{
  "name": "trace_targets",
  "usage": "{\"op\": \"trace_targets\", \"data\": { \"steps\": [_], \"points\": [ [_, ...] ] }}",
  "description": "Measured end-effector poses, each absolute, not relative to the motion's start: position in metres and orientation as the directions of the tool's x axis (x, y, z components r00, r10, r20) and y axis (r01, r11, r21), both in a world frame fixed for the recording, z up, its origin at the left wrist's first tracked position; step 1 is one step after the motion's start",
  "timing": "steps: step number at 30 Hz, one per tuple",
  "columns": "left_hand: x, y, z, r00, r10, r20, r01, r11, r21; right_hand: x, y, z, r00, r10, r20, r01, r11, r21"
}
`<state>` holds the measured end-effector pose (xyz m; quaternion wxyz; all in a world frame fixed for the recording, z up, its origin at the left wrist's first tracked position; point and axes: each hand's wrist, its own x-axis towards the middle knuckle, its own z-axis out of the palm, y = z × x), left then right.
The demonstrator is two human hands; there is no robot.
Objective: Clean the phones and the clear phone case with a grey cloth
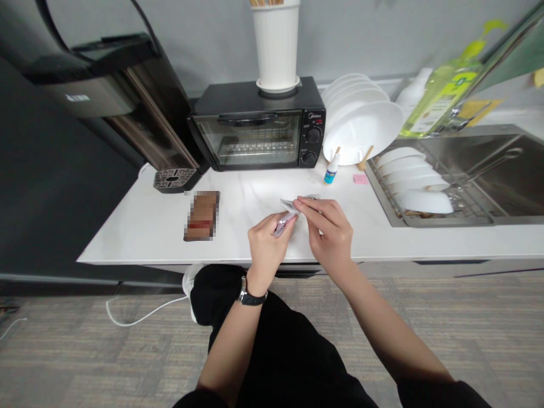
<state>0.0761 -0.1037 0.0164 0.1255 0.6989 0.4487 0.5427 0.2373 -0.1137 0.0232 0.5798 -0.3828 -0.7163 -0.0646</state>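
Note:
My left hand (268, 241), with a black-strapped watch at the wrist, is closed around a small shiny purplish object (282, 224) whose kind I cannot make out. My right hand (329, 229) pinches a thin whitish wipe (290, 205) against the far end of that object. Both hands meet just above the front part of the white counter (242, 226). A thin greyish edge shows behind the right fingertips, mostly hidden. Beyond the right hand stands a small white spray bottle with a blue label (330, 171).
A black toaster oven (259, 139) bears a white pot (277, 45). To its left is a drinks dispenser (127, 107), with a brown blurred-out item (202, 216) before it. White plates (361, 130), a pink note (361, 179) and a sink (510, 170) with bowls (425, 201) lie right.

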Motion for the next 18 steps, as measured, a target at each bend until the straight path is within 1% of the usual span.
{"op": "trace_targets", "data": {
  "steps": [6, 12, 18],
  "points": [
    [0.077, -0.102, 0.015, 0.022, 0.729, 0.684, 0.466, -0.613, 0.639, 0.229, -0.118, 0.021, -0.011, 0.475, 0.880, 0.660, 0.665, -0.350],
    [0.076, -0.097, 0.009, -0.001, 0.681, 0.732, 0.495, -0.636, 0.592, 0.211, -0.129, 0.022, -0.099, 0.446, 0.889, 0.623, 0.725, -0.294],
    [0.072, -0.094, 0.003, 0.010, 0.714, 0.700, 0.492, -0.613, 0.618, 0.208, -0.132, 0.020, -0.146, 0.423, 0.894, 0.589, 0.763, -0.265]
  ]
}}
